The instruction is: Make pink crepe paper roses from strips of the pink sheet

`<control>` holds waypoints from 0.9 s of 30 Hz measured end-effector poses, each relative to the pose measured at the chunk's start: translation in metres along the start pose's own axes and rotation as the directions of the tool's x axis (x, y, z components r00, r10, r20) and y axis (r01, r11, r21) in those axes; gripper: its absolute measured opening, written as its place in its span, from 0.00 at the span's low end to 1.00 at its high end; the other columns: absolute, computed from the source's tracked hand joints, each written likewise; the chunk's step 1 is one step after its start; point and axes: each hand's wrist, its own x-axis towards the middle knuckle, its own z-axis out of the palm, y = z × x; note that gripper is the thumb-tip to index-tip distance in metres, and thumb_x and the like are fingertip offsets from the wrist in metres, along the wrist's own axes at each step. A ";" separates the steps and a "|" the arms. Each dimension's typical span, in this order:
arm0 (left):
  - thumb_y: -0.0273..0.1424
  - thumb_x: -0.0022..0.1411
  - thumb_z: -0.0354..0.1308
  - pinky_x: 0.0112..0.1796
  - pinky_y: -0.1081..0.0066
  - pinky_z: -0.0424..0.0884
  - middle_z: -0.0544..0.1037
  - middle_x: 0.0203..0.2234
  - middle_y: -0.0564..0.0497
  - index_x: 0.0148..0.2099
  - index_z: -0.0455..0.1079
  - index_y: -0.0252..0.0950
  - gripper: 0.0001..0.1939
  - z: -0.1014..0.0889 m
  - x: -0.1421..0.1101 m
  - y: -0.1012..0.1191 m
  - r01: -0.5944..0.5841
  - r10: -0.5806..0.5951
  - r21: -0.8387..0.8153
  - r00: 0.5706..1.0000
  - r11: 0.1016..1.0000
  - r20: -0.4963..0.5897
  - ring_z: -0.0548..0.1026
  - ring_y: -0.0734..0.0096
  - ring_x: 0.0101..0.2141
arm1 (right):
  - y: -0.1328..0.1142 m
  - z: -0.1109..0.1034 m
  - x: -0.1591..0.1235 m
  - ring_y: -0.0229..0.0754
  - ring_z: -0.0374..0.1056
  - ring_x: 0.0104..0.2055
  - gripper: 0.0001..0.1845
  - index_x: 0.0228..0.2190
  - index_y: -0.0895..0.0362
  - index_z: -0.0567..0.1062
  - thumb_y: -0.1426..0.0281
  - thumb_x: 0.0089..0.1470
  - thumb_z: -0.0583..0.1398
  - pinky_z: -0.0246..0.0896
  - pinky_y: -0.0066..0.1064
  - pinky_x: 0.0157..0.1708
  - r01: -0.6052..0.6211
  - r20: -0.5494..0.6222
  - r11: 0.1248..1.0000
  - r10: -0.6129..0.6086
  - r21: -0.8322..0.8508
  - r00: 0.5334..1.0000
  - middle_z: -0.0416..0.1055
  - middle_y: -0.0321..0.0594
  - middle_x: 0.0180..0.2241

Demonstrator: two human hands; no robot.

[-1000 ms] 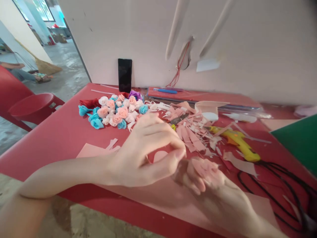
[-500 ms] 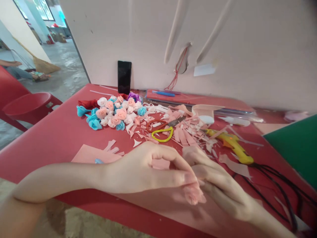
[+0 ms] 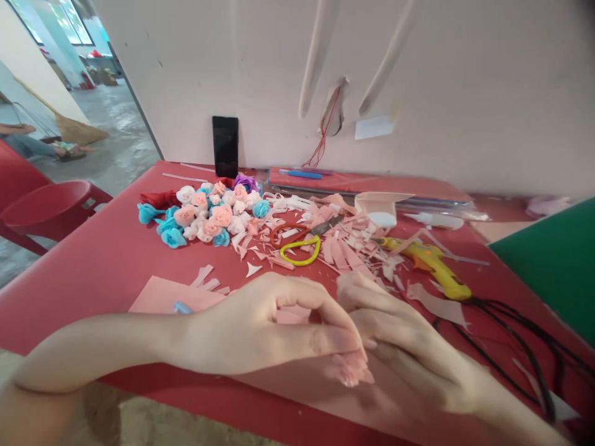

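Note:
A small pink paper flower hangs head down between my two hands, over a large pink paper sheet. My left hand pinches it between thumb and forefinger. My right hand presses close against the left fingertips; its fingers are bent together at the flower's base, and their tips are partly hidden. Beyond the hands lie scissors with one yellow and one red handle loop, among pink and white paper scraps. A blue pen pokes out from behind my left wrist.
Finished-looking paper flowers cluster at the back left, near a black phone leaning on the wall. A yellow glue gun with dark cables lies at right, beside a green board. A person's legs show far left.
The right hand has turned over from palm up, bringing the flower head down between both hands. My left hand moved lower, uncovering the scissors. In the last half second the hands barely moved.

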 end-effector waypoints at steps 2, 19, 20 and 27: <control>0.25 0.60 0.53 0.35 0.77 0.75 0.75 0.25 0.51 0.28 0.67 0.32 0.08 0.001 0.000 0.000 -0.011 0.011 0.002 1.000 1.000 -0.003 0.76 0.76 0.30 | 0.001 0.000 0.000 0.41 0.59 0.27 0.12 0.28 0.52 0.69 0.73 0.59 0.49 0.55 0.31 0.26 0.002 0.007 1.000 -0.002 0.011 1.000 0.64 0.38 0.23; 0.27 0.60 0.56 0.34 0.73 0.68 0.71 0.26 0.50 0.33 0.76 0.31 0.08 -0.006 0.009 -0.030 -0.354 0.530 0.599 0.836 0.718 -0.141 0.68 0.76 0.30 | 0.003 0.029 -0.009 0.37 0.60 0.26 0.15 0.21 0.51 0.72 0.59 0.54 0.57 0.58 0.28 0.29 -0.277 -0.240 0.791 0.464 0.546 0.853 0.62 0.33 0.22; 0.28 0.60 0.56 0.34 0.73 0.68 0.71 0.26 0.50 0.33 0.76 0.31 0.08 -0.006 0.009 -0.030 -0.353 0.532 0.600 0.834 0.718 -0.146 0.68 0.76 0.30 | 0.002 0.032 -0.008 0.38 0.60 0.27 0.15 0.21 0.52 0.72 0.59 0.54 0.57 0.57 0.28 0.28 -0.285 -0.228 0.769 0.483 0.573 0.845 0.63 0.34 0.23; 0.26 0.56 0.59 0.33 0.72 0.68 0.69 0.26 0.51 0.31 0.77 0.33 0.05 -0.004 0.010 -0.033 -0.322 0.412 0.342 0.880 0.883 -0.236 0.67 0.76 0.29 | -0.001 0.045 -0.012 0.33 0.52 0.22 0.14 0.21 0.53 0.73 0.57 0.49 0.62 0.50 0.25 0.21 -0.309 -0.150 0.525 0.659 0.793 0.737 0.59 0.32 0.19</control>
